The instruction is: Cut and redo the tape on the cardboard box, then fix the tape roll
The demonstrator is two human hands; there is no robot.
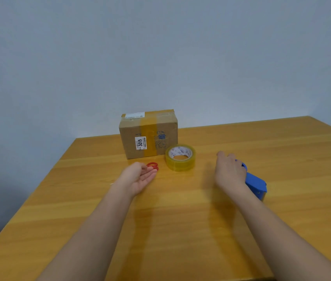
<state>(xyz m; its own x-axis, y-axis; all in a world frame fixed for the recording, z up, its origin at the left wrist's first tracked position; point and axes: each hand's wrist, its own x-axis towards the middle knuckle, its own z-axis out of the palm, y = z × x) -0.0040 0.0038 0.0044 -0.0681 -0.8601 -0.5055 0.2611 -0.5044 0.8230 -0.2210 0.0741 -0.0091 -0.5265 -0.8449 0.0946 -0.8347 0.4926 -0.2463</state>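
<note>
A: Listing what is lying on the table [201,220]: one cardboard box [132,142] standing at the far edge by the wall, its old tape [148,136] running as a yellow band over the top and down the front; one tape roll [180,157] lying flat just in front of the box's right corner; one pair of red rings [152,165], looking like scissor handles, lying just left of the roll; one blue tape dispenser [255,184] sitting well to the right.

B: And the hands?

A: The left hand [140,178] is hovering palm-up with fingers loosely spread, its fingertips touching or overlapping the red rings. The right hand [229,171] is resting over the near end of the blue dispenser; its fingers are hidden behind it, so I cannot tell whether it is gripping or merely touching.

B: What is likely to go wrong from here?

A: Item one: the blades are hidden under the left hand, so a blind grab is risking a nick, or is pushing the scissors into the roll. Item two: the box is standing unheld, so a cut along the seam is probably going to shove it toward the wall or tip it unless one hand is bracing it. Item three: the dispenser is probably carrying a toothed cutter; lifting it carelessly is risking a scrape. Item four: the roll's loose end is not showing, so finding it may be costing time.
</note>
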